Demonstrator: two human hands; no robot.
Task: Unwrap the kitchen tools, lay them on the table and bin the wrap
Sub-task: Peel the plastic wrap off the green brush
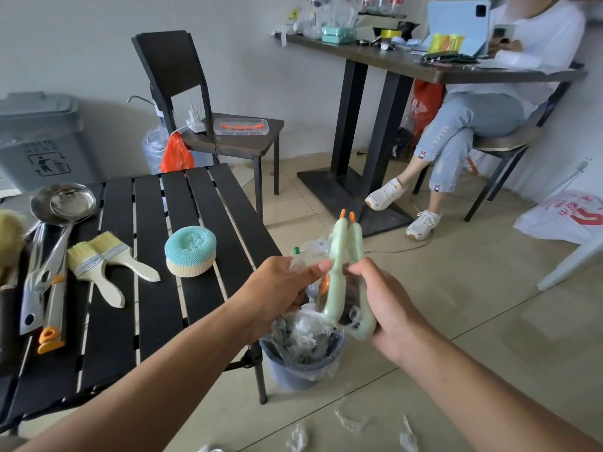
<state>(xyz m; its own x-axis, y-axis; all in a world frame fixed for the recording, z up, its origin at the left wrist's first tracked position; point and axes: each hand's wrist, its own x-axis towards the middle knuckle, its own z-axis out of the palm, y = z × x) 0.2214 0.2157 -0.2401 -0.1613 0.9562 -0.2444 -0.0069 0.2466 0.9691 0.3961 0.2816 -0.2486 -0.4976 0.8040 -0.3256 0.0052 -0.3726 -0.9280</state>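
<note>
Shiny metal ladles (65,203), wooden-handled brushes (107,265)

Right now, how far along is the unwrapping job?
Done: ladles, brushes and scrub pads lie bare on the table, and used wrap fills the small bin. In hand: the right hand grips the green tools while the left hand pinches their wrap. Left: lay them down, bin the floor scraps.

We cannot identify the fuzzy item (9,236) cut by the left edge nor trace the wrap (308,251) outline, and the right hand (388,305) covers the tool (338,246) base.
</note>
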